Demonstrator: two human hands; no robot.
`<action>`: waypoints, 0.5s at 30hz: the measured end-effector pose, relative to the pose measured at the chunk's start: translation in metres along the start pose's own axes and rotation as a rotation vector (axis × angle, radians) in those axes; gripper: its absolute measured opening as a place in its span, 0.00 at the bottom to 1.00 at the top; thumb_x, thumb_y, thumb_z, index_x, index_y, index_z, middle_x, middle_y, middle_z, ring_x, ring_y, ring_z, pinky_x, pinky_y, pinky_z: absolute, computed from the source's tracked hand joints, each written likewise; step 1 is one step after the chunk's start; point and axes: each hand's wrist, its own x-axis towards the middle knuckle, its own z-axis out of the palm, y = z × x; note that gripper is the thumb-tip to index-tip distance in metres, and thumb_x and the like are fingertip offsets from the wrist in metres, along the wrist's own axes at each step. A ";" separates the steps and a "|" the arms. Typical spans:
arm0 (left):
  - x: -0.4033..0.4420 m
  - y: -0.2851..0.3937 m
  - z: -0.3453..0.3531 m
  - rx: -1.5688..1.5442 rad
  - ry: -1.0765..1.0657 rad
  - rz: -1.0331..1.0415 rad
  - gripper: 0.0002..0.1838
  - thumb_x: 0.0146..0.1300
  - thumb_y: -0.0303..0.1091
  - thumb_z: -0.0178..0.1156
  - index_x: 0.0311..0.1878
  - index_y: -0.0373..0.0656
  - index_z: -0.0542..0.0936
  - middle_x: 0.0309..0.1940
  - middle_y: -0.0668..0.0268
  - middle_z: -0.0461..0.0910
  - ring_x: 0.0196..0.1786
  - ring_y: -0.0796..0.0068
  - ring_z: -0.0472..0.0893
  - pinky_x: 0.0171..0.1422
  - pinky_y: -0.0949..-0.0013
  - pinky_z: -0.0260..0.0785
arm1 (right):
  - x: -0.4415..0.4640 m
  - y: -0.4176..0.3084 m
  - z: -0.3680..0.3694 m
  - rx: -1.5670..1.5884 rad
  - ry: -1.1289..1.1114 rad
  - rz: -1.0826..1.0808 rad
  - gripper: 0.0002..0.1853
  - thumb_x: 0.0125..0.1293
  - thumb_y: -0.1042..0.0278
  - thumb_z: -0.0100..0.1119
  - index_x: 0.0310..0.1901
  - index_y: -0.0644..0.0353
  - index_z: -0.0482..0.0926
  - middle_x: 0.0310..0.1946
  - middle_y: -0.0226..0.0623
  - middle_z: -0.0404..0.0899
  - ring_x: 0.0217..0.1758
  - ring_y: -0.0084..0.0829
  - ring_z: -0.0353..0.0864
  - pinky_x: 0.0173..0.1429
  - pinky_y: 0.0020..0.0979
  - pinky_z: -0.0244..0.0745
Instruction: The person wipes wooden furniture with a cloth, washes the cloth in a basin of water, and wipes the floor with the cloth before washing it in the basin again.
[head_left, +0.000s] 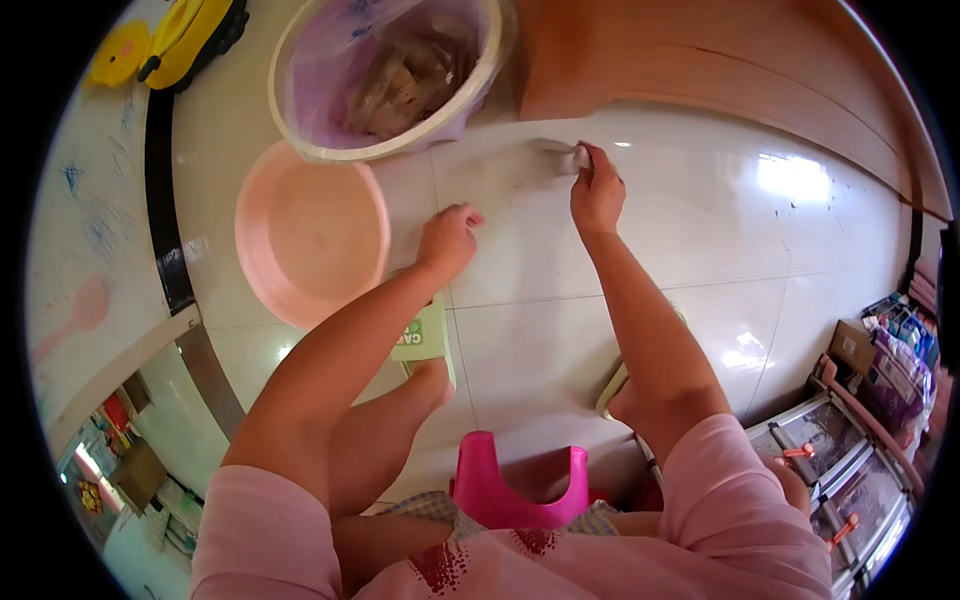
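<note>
My right hand [600, 195] is closed around a small tool with a white handle [582, 157]. A thin grey, blade-like part points left from it, smeared by motion, so its kind is unclear. To the left and nearer my body, my left hand [450, 240] is curled shut above the floor; whatever its fingers may hold cannot be made out. Beside that hand lies a pink basin [320, 235] that looks empty. Behind the basin, a purple bin with a pale rim [283, 125] has a clear bag lining and crumpled waste inside.
Glossy white floor tiles [530, 265] lie under my hands. A brown wooden furniture panel [700, 65] borders the far right. A pink stool [525, 505] shows between my legs, near my green slippers [425, 335]. A yellow toy [190, 40] sits far left; a metal-framed rack [830, 440] stands right.
</note>
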 end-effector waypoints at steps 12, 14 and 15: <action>0.041 -0.041 0.021 -0.090 0.406 -0.155 0.22 0.49 0.17 0.49 0.49 0.43 0.76 0.44 0.62 0.76 0.39 0.64 0.78 0.46 0.62 0.71 | 0.016 0.035 0.092 -0.371 0.026 -0.525 0.20 0.62 0.65 0.52 0.56 0.59 0.74 0.65 0.45 0.62 0.68 0.49 0.57 0.70 0.43 0.52; 0.040 -0.042 0.024 -0.096 0.416 -0.153 0.21 0.49 0.17 0.50 0.48 0.43 0.76 0.43 0.63 0.76 0.37 0.66 0.78 0.45 0.63 0.71 | 0.003 0.030 0.100 -0.318 0.001 -0.517 0.20 0.57 0.74 0.54 0.54 0.54 0.76 0.63 0.36 0.66 0.61 0.46 0.65 0.66 0.39 0.60; 0.039 -0.041 0.025 -0.107 0.434 -0.158 0.21 0.49 0.17 0.50 0.47 0.43 0.77 0.43 0.64 0.76 0.37 0.66 0.78 0.44 0.63 0.71 | -0.002 0.028 0.096 -0.322 0.002 -0.518 0.20 0.57 0.74 0.54 0.54 0.54 0.76 0.63 0.36 0.66 0.61 0.46 0.65 0.66 0.39 0.60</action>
